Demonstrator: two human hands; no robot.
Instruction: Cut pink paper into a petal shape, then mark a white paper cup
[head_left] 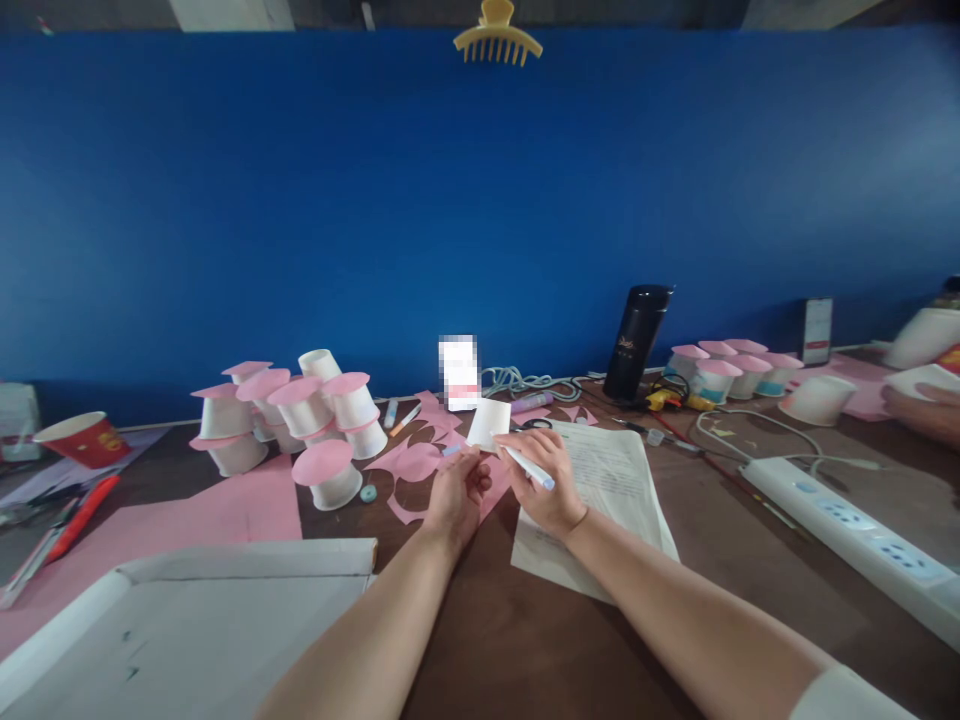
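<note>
In the middle of the head view my left hand (456,492) is closed at the lower edge of a small plain white paper cup (490,422), holding it up over the table. My right hand (551,482) grips a white marker (529,467) with a pale blue end. The marker's front end points at the cup's side; whether it touches cannot be made out. Pink paper scraps (417,462) with rounded cut-outs lie behind and left of my hands. Under my right wrist is a printed sheet (619,480).
Stacked white cups with pink paper tops (322,462) stand left, near a white box lid (247,630). A lit phone (459,375) leans at the back wall. Rightward are a black bottle (637,340), a power strip (847,530), more pink-topped cups (716,380) and another person's hand (926,410).
</note>
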